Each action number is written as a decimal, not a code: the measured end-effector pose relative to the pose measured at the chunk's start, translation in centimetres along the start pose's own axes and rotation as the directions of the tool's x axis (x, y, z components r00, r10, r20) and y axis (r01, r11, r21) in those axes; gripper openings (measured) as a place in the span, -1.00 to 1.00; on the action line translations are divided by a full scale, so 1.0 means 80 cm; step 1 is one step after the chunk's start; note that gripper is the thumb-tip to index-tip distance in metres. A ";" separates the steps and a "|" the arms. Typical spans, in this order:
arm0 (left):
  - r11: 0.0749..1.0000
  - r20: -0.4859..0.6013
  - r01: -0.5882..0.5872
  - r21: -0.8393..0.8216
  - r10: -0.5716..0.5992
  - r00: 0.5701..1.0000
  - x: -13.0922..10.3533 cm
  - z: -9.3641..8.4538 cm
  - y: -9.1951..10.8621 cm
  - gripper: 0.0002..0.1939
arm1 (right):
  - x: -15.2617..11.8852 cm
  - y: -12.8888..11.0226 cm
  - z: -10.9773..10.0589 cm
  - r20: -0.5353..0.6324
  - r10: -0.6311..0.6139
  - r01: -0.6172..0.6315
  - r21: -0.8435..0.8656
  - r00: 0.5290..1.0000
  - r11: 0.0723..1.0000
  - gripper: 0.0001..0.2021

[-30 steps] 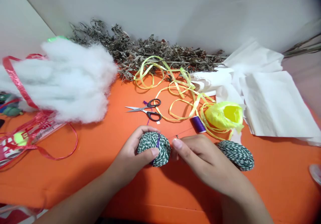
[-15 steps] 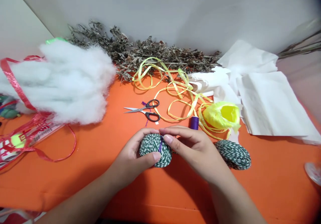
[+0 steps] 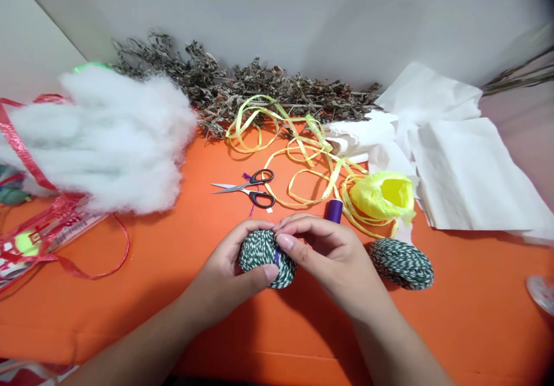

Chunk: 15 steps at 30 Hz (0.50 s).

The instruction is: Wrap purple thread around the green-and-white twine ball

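My left hand (image 3: 227, 270) is wrapped round a ball of green-and-white twine (image 3: 258, 252), its thumb across the front. A purple thread (image 3: 277, 255) lies over the ball as a narrow band running up to my right fingertips. My right hand (image 3: 329, 253) is closed in a pinch at the ball's upper right edge, where the thread meets thumb and forefinger; the fingertips partly hide it. Just behind the right hand stands a purple thread spool (image 3: 333, 210). To its right lies a second bundle of the same twine (image 3: 401, 263). Black-handled scissors (image 3: 251, 188) lie open beyond the ball.
Loops of yellow raffia ribbon (image 3: 298, 204) spread behind the hands, joined to a yellow roll (image 3: 367, 195). White stuffing (image 3: 116, 143) and red ribbon (image 3: 106, 270) fill the left. Dried stems (image 3: 259, 89) line the wall; white paper sheets (image 3: 467, 172) lie right on the orange table (image 3: 467, 328).
My right thumb and fingers have shifted slightly left over the top of the ball, covering more of the purple band. The left hand keeps its grip; the view has moved a little.
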<state>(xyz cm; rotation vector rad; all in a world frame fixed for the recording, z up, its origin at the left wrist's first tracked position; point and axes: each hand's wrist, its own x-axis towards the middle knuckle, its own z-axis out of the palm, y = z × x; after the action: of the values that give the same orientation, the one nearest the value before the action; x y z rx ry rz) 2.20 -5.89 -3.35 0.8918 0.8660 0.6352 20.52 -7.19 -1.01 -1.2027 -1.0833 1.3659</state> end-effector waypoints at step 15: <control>0.999 0.048 -0.006 0.047 0.004 0.999 -0.011 0.001 0.004 -0.37 | -0.001 0.002 0.000 -0.010 0.053 -0.052 0.065 0.999 0.997 -0.91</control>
<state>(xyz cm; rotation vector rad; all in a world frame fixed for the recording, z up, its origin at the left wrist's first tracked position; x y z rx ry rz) 1.77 -6.40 -2.74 0.9485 0.8388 0.5977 20.49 -7.25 -1.18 -1.1983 -0.9982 1.4216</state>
